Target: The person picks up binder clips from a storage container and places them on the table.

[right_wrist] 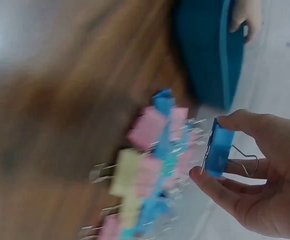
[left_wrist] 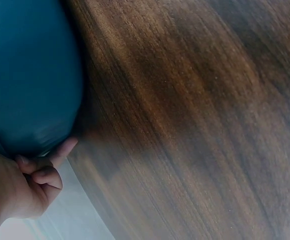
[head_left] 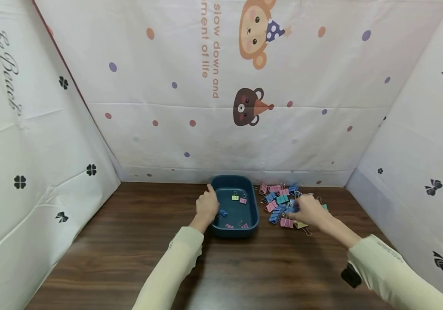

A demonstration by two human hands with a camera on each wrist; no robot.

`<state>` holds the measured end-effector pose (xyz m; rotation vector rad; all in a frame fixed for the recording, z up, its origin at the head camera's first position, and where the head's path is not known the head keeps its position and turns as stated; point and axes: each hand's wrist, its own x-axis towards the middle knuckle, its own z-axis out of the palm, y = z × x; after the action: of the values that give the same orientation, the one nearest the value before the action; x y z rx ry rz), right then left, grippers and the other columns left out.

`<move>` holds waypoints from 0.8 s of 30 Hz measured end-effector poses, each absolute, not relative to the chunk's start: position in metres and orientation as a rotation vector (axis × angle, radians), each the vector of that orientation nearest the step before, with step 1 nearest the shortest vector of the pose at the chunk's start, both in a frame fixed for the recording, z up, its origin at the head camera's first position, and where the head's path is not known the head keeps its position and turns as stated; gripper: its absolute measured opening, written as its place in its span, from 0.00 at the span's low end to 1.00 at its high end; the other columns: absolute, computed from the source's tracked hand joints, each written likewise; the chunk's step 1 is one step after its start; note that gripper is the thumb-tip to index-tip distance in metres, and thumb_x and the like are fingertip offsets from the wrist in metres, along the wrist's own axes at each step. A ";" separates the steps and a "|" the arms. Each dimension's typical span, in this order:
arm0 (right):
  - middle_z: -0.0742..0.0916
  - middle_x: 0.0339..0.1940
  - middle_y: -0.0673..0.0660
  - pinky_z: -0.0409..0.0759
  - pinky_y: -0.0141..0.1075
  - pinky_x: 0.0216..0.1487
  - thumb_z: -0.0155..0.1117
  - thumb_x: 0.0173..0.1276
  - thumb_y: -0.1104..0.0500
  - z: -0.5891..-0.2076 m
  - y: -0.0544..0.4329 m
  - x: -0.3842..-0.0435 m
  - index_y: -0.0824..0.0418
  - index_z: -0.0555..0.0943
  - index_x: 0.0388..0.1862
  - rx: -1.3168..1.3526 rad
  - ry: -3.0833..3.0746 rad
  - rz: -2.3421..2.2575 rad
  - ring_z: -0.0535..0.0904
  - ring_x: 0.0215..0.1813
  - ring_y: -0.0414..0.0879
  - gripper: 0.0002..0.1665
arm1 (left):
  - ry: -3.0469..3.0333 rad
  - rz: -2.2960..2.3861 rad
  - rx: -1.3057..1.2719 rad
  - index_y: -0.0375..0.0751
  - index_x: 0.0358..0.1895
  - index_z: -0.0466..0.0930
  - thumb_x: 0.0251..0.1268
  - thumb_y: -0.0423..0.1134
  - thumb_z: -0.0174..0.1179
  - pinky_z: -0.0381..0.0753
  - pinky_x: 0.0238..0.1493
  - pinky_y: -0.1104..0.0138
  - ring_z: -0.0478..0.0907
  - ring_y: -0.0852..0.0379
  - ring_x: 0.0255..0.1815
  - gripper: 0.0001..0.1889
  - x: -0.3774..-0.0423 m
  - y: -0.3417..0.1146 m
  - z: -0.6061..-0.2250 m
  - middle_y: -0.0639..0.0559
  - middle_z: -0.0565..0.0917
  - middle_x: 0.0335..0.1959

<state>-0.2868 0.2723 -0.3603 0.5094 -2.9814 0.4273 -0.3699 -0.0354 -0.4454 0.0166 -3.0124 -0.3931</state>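
My left hand (head_left: 207,206) grips the left rim of a dark blue plastic bin (head_left: 234,233). In the left wrist view that hand (left_wrist: 27,187) lies against the bin's side, one finger stretched along it and others curled. Inside the bin are several small binder clips, including a yellow one (head_left: 235,197), a pink one (head_left: 243,200) and a blue one (head_left: 223,212). Between thumb and fingertips my right hand (right_wrist: 270,170) pinches a blue binder clip (right_wrist: 220,150). In the head view the right hand (head_left: 312,210) is over a pile of binder clips (head_left: 282,199), largely covering the held one.
Pink, blue, teal and yellow clips with wire handles make up the pile, right of the bin on the dark wooden table (head_left: 136,249). A white printed sheet (head_left: 159,142) stands behind the table, with more sheeting on both sides.
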 end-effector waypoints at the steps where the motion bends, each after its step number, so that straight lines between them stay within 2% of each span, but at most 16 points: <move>1: 0.69 0.14 0.46 0.59 0.30 0.22 0.74 0.62 0.56 -0.366 0.280 -0.284 0.56 0.71 0.14 0.490 -2.982 0.426 0.60 0.18 0.38 0.23 | -3.010 -0.397 0.013 0.30 0.79 0.55 0.71 0.46 0.66 0.85 0.28 0.60 0.82 0.51 0.21 0.42 -0.370 -0.035 -0.445 0.39 0.88 0.37; 7: 0.72 0.16 0.50 0.63 0.34 0.21 0.72 0.64 0.55 -0.392 0.322 -0.273 0.59 0.73 0.17 0.258 -2.981 0.440 0.64 0.19 0.40 0.20 | -3.004 -0.419 0.010 0.30 0.79 0.55 0.70 0.46 0.66 0.87 0.32 0.58 0.85 0.49 0.25 0.43 -0.370 -0.034 -0.446 0.38 0.88 0.43; 10: 0.81 0.23 0.60 0.75 0.43 0.22 0.71 0.65 0.55 -0.399 0.337 -0.268 0.69 0.81 0.29 0.177 -2.939 0.411 0.76 0.23 0.49 0.17 | -3.006 -0.423 0.015 0.30 0.79 0.55 0.70 0.46 0.66 0.87 0.33 0.59 0.85 0.50 0.26 0.43 -0.370 -0.033 -0.447 0.38 0.88 0.44; 12: 0.84 0.32 0.68 0.80 0.51 0.26 0.70 0.66 0.54 -0.404 0.345 -0.266 0.73 0.83 0.40 0.149 -2.898 0.384 0.82 0.31 0.58 0.20 | -3.003 -0.424 0.015 0.30 0.79 0.55 0.70 0.46 0.66 0.88 0.34 0.58 0.86 0.49 0.28 0.43 -0.369 -0.033 -0.448 0.38 0.88 0.46; 14: 0.84 0.37 0.73 0.82 0.56 0.31 0.70 0.66 0.54 -0.407 0.351 -0.264 0.76 0.83 0.45 0.126 -2.880 0.363 0.83 0.36 0.65 0.23 | -3.003 -0.420 0.013 0.30 0.79 0.56 0.70 0.46 0.66 0.88 0.35 0.58 0.86 0.49 0.29 0.43 -0.369 -0.033 -0.448 0.38 0.88 0.48; 17: 0.86 0.36 0.72 0.82 0.58 0.32 0.70 0.65 0.54 -0.413 0.356 -0.263 0.74 0.84 0.42 0.134 -2.895 0.361 0.84 0.37 0.66 0.21 | -3.006 -0.421 0.015 0.30 0.79 0.56 0.70 0.46 0.66 0.88 0.35 0.58 0.86 0.49 0.29 0.43 -0.369 -0.033 -0.448 0.38 0.88 0.48; 24: 0.87 0.31 0.65 0.82 0.55 0.33 0.75 0.61 0.57 -0.430 0.355 -0.269 0.71 0.84 0.36 0.222 -2.935 0.388 0.84 0.32 0.57 0.17 | -3.000 -0.436 0.020 0.30 0.79 0.56 0.71 0.46 0.66 0.87 0.34 0.58 0.85 0.49 0.27 0.42 -0.370 -0.034 -0.446 0.38 0.88 0.43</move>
<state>-0.2692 0.3551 -0.4299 0.2224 -2.9345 0.3878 -0.3704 -0.0344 -0.4461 0.0197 -2.9997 -0.4356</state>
